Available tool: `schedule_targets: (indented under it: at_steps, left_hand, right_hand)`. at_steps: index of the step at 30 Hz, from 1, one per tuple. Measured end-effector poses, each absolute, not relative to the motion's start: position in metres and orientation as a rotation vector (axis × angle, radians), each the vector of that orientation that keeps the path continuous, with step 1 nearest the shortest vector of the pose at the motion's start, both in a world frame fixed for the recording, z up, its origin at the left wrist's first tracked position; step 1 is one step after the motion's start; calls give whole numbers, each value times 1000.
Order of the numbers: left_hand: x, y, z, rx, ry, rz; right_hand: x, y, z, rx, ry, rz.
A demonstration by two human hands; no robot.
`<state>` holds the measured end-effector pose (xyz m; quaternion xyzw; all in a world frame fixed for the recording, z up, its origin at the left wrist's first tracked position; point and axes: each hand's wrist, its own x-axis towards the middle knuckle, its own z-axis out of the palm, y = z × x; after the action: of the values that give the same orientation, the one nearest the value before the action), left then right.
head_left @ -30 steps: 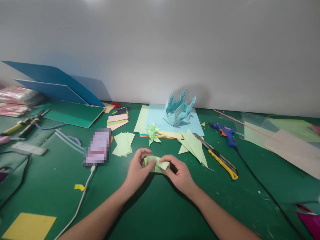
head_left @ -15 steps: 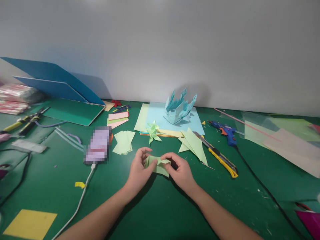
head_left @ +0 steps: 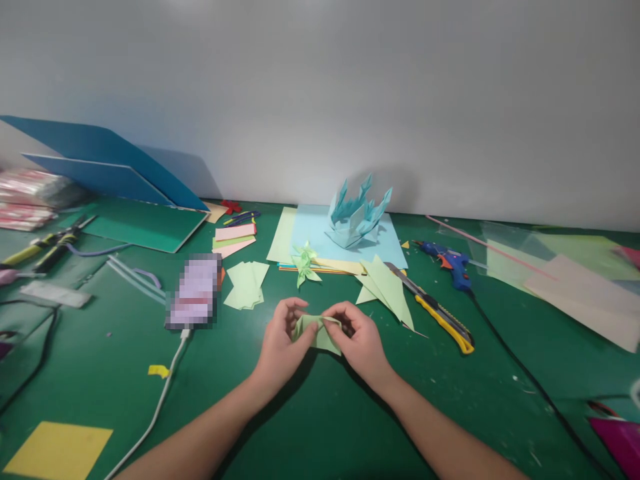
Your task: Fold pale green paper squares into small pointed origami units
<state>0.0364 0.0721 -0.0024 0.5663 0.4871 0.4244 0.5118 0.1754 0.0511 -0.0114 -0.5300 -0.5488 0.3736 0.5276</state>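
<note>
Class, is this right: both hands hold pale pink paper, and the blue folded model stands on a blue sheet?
Not pink: the head view shows the left hand and right hand holding pale green paper. The blue folded model does stand on a blue sheet.

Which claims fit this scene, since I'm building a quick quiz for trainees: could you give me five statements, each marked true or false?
1. The left hand and right hand both hold a light green paper. True.
2. The right hand grips the yellow-handled cutter. False: the cutter lies on the green table.
3. The spiky blue paper model stands on a light blue sheet. True.
4. The blue glue gun lies left of both hands. False: it lies to their right.
5. A yellow sheet lies at the picture's lower left. True.
</note>
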Motion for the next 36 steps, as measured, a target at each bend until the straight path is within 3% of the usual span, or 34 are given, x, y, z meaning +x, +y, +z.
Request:
schedule_targets:
  at_steps: [36]
  left_hand:
    - [35,72,-1,1564,1182,979]
  right_hand:
    - [172,50,-20,-1234,-1338,849]
